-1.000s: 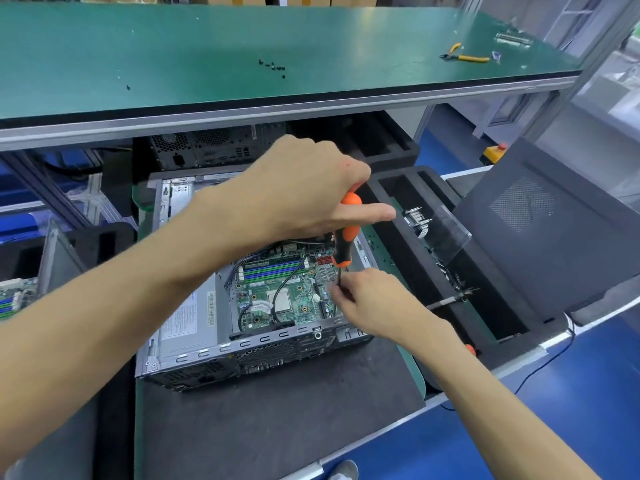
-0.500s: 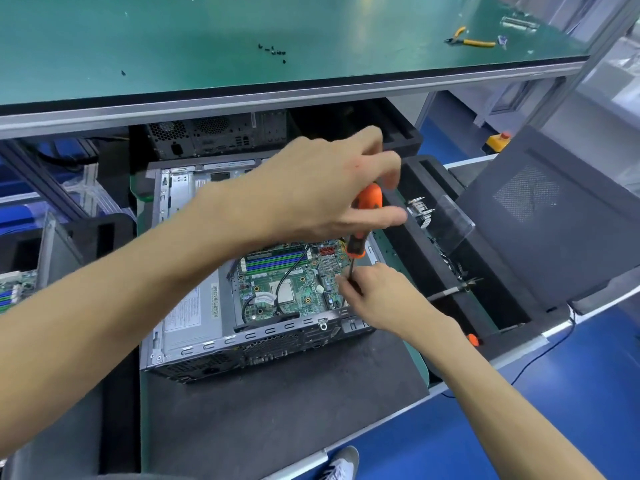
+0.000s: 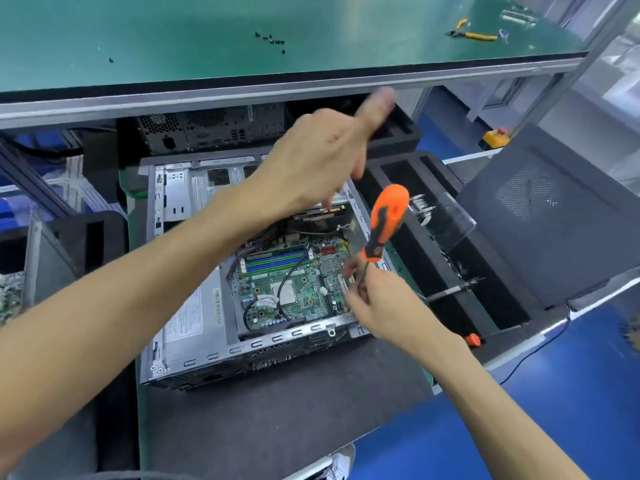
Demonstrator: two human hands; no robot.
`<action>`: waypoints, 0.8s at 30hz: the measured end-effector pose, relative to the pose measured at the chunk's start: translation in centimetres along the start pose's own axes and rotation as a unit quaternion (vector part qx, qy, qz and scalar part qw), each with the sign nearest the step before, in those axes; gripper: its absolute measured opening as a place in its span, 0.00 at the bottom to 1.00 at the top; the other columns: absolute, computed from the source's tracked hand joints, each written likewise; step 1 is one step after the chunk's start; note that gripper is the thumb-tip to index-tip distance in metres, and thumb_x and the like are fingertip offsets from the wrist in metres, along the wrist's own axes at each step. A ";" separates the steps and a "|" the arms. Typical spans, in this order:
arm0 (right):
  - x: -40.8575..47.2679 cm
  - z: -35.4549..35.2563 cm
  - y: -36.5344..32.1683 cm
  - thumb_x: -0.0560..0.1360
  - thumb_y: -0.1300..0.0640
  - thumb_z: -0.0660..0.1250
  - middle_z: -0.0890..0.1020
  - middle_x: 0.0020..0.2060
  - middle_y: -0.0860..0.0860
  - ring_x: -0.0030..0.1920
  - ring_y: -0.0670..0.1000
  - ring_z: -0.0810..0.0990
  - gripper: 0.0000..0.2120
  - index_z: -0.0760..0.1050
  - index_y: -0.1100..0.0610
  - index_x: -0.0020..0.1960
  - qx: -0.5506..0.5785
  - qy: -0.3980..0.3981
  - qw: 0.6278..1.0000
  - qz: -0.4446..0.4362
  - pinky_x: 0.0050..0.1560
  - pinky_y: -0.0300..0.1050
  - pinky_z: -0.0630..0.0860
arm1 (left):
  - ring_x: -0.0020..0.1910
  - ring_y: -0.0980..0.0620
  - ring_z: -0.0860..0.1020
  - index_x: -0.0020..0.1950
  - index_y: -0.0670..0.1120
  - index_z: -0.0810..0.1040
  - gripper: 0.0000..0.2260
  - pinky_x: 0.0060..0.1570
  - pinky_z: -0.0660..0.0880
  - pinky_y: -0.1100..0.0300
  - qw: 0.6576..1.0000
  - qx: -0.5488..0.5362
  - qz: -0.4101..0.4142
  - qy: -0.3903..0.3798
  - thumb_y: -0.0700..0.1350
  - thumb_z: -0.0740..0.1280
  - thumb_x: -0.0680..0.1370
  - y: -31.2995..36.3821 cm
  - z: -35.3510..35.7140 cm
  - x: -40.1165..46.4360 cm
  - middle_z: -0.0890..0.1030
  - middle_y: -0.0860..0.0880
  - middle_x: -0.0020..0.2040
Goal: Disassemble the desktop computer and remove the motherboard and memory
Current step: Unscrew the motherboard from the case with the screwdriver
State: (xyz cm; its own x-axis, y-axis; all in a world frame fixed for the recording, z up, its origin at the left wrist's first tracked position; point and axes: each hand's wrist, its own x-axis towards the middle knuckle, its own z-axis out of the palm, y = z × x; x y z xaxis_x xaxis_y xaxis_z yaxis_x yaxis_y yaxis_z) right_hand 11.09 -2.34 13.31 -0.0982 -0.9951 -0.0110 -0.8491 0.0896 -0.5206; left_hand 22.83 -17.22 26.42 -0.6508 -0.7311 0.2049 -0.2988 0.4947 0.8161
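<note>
Right hand (image 3: 375, 308) pinches screwdriver (image 3: 384, 226) shaft | tip hidden | left hand (image 3: 318, 161) blurred

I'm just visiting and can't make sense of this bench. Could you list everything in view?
Open grey metal computer case: one, on the dark mat.
Green motherboard: one, inside the case.
Blue and green memory slots: one row, at the board's far edge.
Orange-and-black screwdriver: one, upright over the board's right edge.
Green upper shelf: one, above the case.
Small black screws: a handful, on the shelf.
Yellow-handled pliers: one, far right of the shelf.
Black foam tray: one, right of the case.
Second black computer: one, behind the case.
Left hand: open, raised above the case.
Right hand: pinches the screwdriver's shaft.
</note>
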 end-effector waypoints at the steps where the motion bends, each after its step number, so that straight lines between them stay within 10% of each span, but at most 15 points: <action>1: -0.1 0.0 0.0 0.77 0.59 0.62 0.71 0.25 0.47 0.28 0.47 0.70 0.07 0.67 0.50 0.53 0.020 -0.005 1.000 0.012 0.33 0.50 0.65 | 0.21 0.49 0.76 0.32 0.44 0.76 0.31 0.27 0.70 0.62 0.999 -0.041 -0.032 -0.006 0.65 0.52 0.80 -1.5 0.3 0.8 0.75 0.47 0.23; 8: -0.6 -0.6 -0.3 0.75 0.59 0.65 0.76 0.31 0.49 0.32 0.49 0.75 0.09 0.68 0.46 0.44 0.059 -0.011 0.997 0.057 0.36 0.48 0.73 | 0.33 0.46 0.82 0.45 0.39 0.80 0.16 0.34 0.82 0.55 0.883 0.030 -0.213 -0.417 0.47 0.59 0.83 -13.2 8.0 0.1 0.83 0.43 0.37; 24: 0.0 -1.3 0.9 0.73 0.64 0.65 0.69 0.26 0.42 0.28 0.46 0.70 0.07 0.69 0.54 0.45 0.055 0.005 0.997 0.046 0.31 0.35 0.62 | 0.55 0.37 0.82 0.59 0.29 0.77 0.15 0.56 0.79 0.47 0.822 -0.054 -0.292 -0.487 0.37 0.55 0.84 -14.9 14.8 -1.5 0.82 0.33 0.55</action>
State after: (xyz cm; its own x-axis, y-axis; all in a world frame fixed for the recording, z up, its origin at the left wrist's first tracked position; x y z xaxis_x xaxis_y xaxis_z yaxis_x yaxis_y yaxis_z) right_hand 9.71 -2.21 13.93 -0.1789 -0.9823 -0.0559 -0.7744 0.1757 -0.6078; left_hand 17.97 -16.55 5.92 -0.6844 -0.0810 -0.7246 -0.7287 0.1096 0.6761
